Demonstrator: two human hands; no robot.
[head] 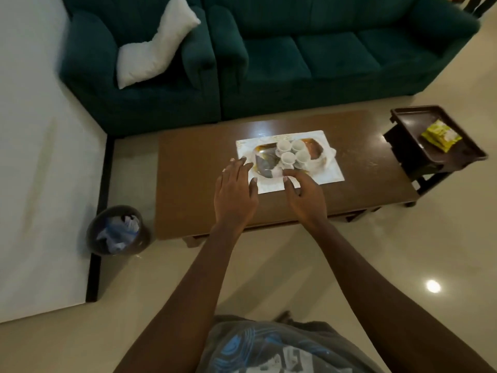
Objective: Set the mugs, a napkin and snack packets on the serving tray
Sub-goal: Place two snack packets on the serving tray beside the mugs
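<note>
Centrally, on a brown coffee table (193, 168), a white placemat (329, 168) carries one glossy amber serving tray (262, 150). Four white mugs (291, 153) stand on it in a tight two-by-two cluster, touching or nearly so. A dark, shiny packet (265, 166) lies on the tray at the mugs' lower left; its print is unreadable. Pale, crumpled material (324, 161) at the tray's right end may be a napkin or a bag; which cannot be told.

Two bare hands reach in from the lower frame. The left hand (235, 191) is spread flat and released, fingertips at the placemat's left edge, grasping nothing. The right hand (304, 196) is loosely curled with fingers apart, its fingertips at the tray's near rim; whether they touch it cannot be told.

At right, a dark side tray (457, 154) holds a few yellow snack packets (441, 135), overlapping so that their count is unclear. One bin (118, 230) stands at lower left; a green sofa (322, 55) with one white cushion (156, 44) fills the top, cut off by the frame.
</note>
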